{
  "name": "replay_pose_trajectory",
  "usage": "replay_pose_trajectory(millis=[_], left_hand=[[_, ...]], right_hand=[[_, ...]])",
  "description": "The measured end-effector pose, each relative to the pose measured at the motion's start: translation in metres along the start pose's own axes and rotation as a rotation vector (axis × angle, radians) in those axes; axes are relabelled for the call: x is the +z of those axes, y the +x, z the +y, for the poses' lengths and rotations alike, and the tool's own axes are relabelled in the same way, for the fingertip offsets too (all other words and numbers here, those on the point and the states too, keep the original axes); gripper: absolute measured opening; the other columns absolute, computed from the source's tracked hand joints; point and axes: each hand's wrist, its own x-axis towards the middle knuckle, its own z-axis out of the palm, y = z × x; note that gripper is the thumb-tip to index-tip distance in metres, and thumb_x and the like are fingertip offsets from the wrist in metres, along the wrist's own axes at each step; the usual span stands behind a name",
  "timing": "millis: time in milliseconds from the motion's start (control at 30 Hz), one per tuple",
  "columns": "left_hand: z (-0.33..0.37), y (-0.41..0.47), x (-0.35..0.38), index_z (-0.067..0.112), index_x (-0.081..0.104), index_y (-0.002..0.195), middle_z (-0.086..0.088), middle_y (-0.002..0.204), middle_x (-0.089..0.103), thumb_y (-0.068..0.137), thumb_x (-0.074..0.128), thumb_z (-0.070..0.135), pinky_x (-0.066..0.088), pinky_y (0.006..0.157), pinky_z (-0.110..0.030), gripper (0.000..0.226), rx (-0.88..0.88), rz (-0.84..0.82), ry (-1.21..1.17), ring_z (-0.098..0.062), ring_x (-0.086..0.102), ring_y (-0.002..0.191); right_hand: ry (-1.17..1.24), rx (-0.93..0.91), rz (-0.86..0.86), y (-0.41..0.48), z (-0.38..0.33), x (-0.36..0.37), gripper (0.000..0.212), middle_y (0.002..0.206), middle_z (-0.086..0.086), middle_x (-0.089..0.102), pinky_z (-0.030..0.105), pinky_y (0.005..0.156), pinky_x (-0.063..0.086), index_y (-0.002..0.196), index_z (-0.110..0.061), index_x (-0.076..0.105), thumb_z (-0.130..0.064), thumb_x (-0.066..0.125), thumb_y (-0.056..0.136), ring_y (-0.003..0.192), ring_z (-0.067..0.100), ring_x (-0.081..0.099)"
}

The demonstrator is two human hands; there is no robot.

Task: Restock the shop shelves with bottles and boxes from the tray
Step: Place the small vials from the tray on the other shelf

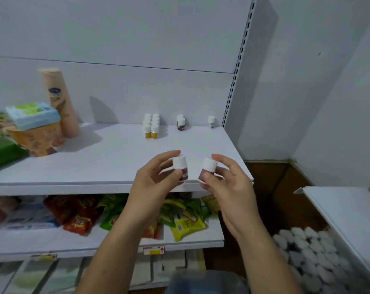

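I am holding a bottle (180, 169) in my left hand (156, 183) and another (207, 168) in my right hand (228, 187), side by side over the front edge of a shelf (107, 158). Small bottles (151, 126) are standing at the back; packets (179, 217) are lying on the shelf below.

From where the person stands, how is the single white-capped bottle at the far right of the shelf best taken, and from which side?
Grip the lone bottle by its white cap, coming from the front and above. It stands upright near the back panel, with the slotted upright post close on its right, so a rear or right approach looks blocked. Both hands are full: the left hand and right hand each hold a bottle.
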Motion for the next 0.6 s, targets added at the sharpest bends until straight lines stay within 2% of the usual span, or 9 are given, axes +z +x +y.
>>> replay_pose_trajectory(millis=[100, 233, 267, 367, 500, 600], left_hand=[[-0.008, 0.059, -0.017, 0.028, 0.066, 0.136, -0.001, 0.123, 0.075, 0.101, 0.067, 0.008, 0.061, 0.092, -0.032, 0.040, -0.002, -0.044, 0.051, -0.021, 0.076, 0.109], [-0.029, 0.139, -0.032, 0.021, 0.065, 0.139, 0.006, 0.124, 0.074, 0.099, 0.071, 0.013, 0.061, 0.085, -0.022, 0.041, 0.031, -0.040, 0.280, -0.013, 0.075, 0.107], [-0.034, 0.157, -0.034, 0.019, 0.067, 0.137, 0.006, 0.123, 0.074, 0.099, 0.071, 0.013, 0.061, 0.085, -0.022, 0.039, 0.042, -0.039, 0.337, -0.011, 0.074, 0.105], [-0.050, 0.206, -0.035, 0.011, 0.072, 0.125, 0.001, 0.110, 0.078, 0.097, 0.072, 0.009, 0.062, 0.088, -0.026, 0.029, 0.078, -0.057, 0.389, -0.010, 0.076, 0.094], [-0.076, 0.253, -0.028, 0.014, 0.075, 0.113, 0.003, 0.101, 0.079, 0.093, 0.074, 0.009, 0.062, 0.088, -0.031, 0.021, 0.038, -0.037, 0.470, -0.010, 0.076, 0.089], [-0.091, 0.264, -0.018, 0.018, 0.076, 0.096, 0.006, 0.088, 0.078, 0.090, 0.072, 0.016, 0.056, 0.076, -0.026, 0.008, -0.010, -0.022, 0.514, -0.006, 0.073, 0.081]], right_hand=[[-0.119, -0.046, 0.050, 0.049, 0.012, 0.024, 0.043, 0.114, 0.000, 0.076, 0.036, 0.086, 0.062, 0.125, -0.038, 0.067, -0.012, 0.078, 0.092, 0.103, 0.018, 0.075], [-0.321, -0.066, 0.144, 0.116, 0.035, 0.038, 0.041, 0.113, -0.015, 0.073, 0.015, 0.081, 0.055, 0.124, -0.034, 0.066, -0.016, 0.080, 0.091, 0.098, -0.001, 0.071], [-0.362, -0.063, 0.163, 0.132, 0.040, 0.041, 0.039, 0.112, -0.019, 0.071, 0.014, 0.082, 0.054, 0.122, -0.034, 0.066, -0.016, 0.080, 0.091, 0.098, -0.002, 0.070], [-0.421, -0.053, 0.175, 0.180, 0.056, 0.044, 0.036, 0.112, -0.015, 0.072, 0.028, 0.092, 0.057, 0.121, -0.030, 0.068, -0.013, 0.079, 0.091, 0.103, 0.005, 0.070], [-0.490, -0.046, 0.152, 0.242, 0.076, 0.050, 0.030, 0.108, -0.008, 0.074, 0.041, 0.095, 0.059, 0.115, -0.025, 0.068, -0.009, 0.075, 0.091, 0.097, 0.012, 0.072], [-0.533, -0.022, 0.131, 0.281, 0.093, 0.052, 0.026, 0.105, -0.003, 0.074, 0.045, 0.096, 0.058, 0.110, -0.024, 0.067, -0.007, 0.073, 0.091, 0.097, 0.017, 0.072]])
